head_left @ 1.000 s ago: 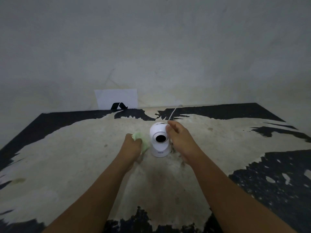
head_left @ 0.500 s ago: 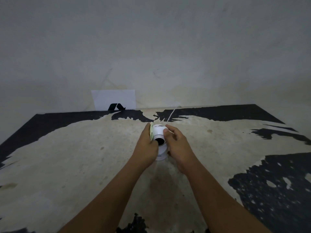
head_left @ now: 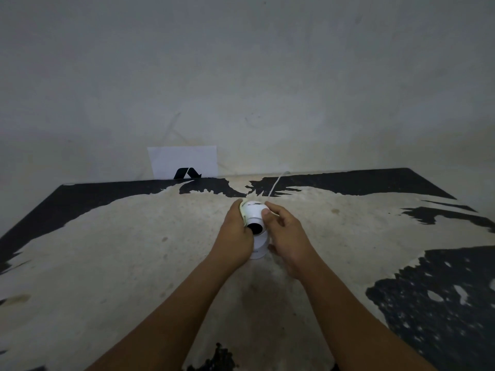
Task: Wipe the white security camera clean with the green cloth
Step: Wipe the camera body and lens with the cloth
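Here the left hand (head_left: 235,234) presses the green cloth (head_left: 243,212) against the left side of the white security camera (head_left: 255,223), its fingers curled around the round head with the cloth pinched between palm and plastic; only a pale green edge of the cloth shows along the top of the hand. The right hand (head_left: 288,236) grips the camera from the other side, thumb (head_left: 266,213) laid on the upper right of the head and the remaining fingers bent around the back and the base, so both hands are closed on the device. The camera stands upright on its base, near the middle of the table (head_left: 134,250), dark lens (head_left: 256,228) facing the wearer and tipped slightly down. A thin white cable (head_left: 276,184) runs from behind the camera to the far edge of the table. The tabletop is worn, pale in the centre with ragged black patches along the far edge and at the right. Well behind, a white sheet of paper (head_left: 182,162) with a black mark leans against the grey wall (head_left: 241,76), to the left of the camera.
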{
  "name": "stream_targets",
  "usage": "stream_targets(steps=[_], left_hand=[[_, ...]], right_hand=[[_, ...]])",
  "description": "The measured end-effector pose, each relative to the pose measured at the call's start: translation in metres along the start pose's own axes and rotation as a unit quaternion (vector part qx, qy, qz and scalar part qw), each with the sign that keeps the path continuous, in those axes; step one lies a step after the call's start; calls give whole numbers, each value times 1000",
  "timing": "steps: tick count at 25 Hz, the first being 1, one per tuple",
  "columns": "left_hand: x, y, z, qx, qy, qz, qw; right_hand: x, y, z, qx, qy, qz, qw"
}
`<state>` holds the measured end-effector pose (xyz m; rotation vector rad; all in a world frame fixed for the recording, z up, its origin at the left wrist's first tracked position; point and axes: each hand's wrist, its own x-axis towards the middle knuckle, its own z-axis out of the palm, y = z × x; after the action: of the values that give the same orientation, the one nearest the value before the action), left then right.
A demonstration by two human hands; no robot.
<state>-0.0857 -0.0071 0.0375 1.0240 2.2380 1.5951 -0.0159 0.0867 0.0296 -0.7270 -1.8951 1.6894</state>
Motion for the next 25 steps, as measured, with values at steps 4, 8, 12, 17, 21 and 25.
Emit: stream_targets(steps=[4,8,12,17,21,25], left_hand=[[-2,-8,0,42,-19,20,999],[-10,-30,9,13,-14,-84,996],[-17,-23,10,43,8,-49,998],[-7,0,-3,35,8,35,999],[-16,-12,6,97,23,-58,993],[-43,-13,-7,190,-107,-71,973]], right_hand=[[0,0,0,-5,0,1,1000],[-1,2,0,1,1,-1,1000],[0,3,0,-5,-1,-5,1000],[1,4,-2,-12,-10,-13,1000],[1,4,-1,-16,-8,-9,1000],[-1,4,0,-21,-3,-14,1000]])
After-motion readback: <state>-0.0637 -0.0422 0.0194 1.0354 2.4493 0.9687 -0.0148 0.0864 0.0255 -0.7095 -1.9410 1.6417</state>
